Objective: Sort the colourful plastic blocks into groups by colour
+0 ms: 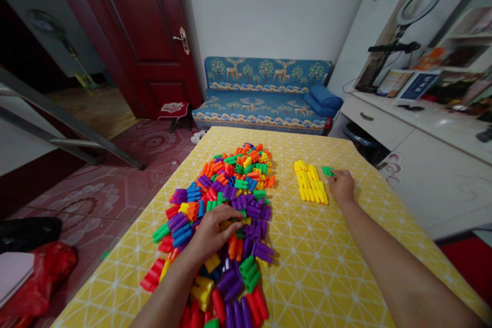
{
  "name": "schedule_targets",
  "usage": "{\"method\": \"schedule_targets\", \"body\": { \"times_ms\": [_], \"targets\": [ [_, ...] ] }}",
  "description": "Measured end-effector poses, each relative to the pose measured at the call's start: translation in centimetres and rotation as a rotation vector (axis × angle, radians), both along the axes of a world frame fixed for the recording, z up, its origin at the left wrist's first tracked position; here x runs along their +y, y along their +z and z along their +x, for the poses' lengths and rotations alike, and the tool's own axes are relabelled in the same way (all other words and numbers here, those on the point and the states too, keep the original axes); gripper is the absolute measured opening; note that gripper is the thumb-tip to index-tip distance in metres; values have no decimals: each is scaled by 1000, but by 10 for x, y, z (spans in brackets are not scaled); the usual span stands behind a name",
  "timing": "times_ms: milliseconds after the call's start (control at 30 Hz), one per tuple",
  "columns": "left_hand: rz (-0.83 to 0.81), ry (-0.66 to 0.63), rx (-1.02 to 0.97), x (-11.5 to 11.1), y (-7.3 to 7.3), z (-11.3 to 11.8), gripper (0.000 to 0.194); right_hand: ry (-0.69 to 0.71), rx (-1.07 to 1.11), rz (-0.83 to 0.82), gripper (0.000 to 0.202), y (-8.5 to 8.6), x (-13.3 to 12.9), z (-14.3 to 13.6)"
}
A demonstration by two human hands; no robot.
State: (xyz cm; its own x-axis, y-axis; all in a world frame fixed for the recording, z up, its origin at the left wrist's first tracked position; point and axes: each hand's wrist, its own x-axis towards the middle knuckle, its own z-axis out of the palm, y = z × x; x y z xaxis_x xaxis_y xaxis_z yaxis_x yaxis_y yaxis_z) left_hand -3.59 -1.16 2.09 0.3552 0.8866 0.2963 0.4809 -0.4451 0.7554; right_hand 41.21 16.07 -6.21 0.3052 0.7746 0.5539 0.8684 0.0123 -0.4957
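My left hand (215,230) is over a pile of colourful plastic bullet-shaped building blocks (230,189), its thumb and fingers a little apart. Green and purple blocks lie around its fingertips; whether one touches them is partly hidden. On the right side of the table, my right hand (342,186) pinches a green block (328,170) at the tabletop. Just left of that, several yellow blocks (310,182) lie side by side in neat rows, apart from the pile. Red, orange, blue and purple blocks lie mixed in the pile.
A yellow patterned cloth (300,277) covers the table. Behind it stands a blue sofa (261,102) by the wall. To the right is a white desk (403,128) with a ring light (419,4). A metal ladder (69,133) and a red bag (49,277) are at left.
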Motion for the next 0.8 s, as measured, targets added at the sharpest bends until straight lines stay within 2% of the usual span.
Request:
{"method": "schedule_targets", "body": {
  "times_ms": [500,667,800],
  "targets": [
    [-7,-6,-7,0,-1,-1,17,16,88,-35,19,4,-1,-4],
    [-15,-5,-2,0,-3,-1,16,18,188,-33,24,6,-3,-8],
    [-4,4,-8,-1,-2,0,16,5,316,-3,37,7,-10,-10]
  ]
}}
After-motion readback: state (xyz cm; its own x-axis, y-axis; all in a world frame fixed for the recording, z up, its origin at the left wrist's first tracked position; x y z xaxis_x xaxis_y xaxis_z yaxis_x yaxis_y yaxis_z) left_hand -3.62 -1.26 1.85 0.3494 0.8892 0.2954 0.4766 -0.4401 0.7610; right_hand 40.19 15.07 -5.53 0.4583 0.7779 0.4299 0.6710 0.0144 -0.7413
